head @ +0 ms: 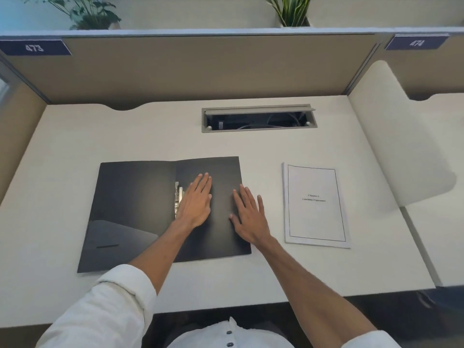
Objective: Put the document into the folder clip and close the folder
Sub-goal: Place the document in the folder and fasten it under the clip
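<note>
Open folder pressed flat, document waiting at right.

A dark grey card folder (130, 209) is laid open on the white bench (263, 146); the left hand (194, 202) beside its metal clip (177, 199) and the right hand (248, 217) are spread flat, fingers released, grasping nothing; the white bound document (315, 205) is lying apart, right of the folder.

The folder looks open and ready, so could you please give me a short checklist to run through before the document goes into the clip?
1. Folder lies open and flat on the desk: ok.
2. Metal clip raised to take pages: cannot tell, the left hand partly covers it.
3. Document within reach, right of the folder: ok.
4. Document in hand: not ok, untouched.
5. Right hand free: ok, flat on the folder's right panel.
</note>
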Demonstrator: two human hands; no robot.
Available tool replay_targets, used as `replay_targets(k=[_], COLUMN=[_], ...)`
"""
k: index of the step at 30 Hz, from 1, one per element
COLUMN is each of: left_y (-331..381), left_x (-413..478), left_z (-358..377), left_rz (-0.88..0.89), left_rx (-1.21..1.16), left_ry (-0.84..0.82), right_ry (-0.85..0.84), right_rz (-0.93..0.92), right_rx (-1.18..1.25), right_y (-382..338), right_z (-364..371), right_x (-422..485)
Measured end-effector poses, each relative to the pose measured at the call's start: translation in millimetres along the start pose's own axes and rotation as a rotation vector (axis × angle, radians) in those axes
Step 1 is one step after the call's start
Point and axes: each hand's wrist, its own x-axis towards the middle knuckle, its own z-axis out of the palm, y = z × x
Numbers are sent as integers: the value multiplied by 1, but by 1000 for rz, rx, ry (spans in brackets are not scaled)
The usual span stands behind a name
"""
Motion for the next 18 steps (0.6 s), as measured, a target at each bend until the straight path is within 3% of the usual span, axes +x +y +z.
replay_targets(k=[10, 18], left_y=[157, 224], left_x=[21, 35], left_z=[31, 45], left_rz=[150, 49], left_rx=[-260, -240], left_ry=[-154, -223], right_ry=[195, 249], right_rz=[340, 657], right_rx=[86, 199], right_y=[127, 196], right_z=[-37, -60], right_x=[-56, -80])
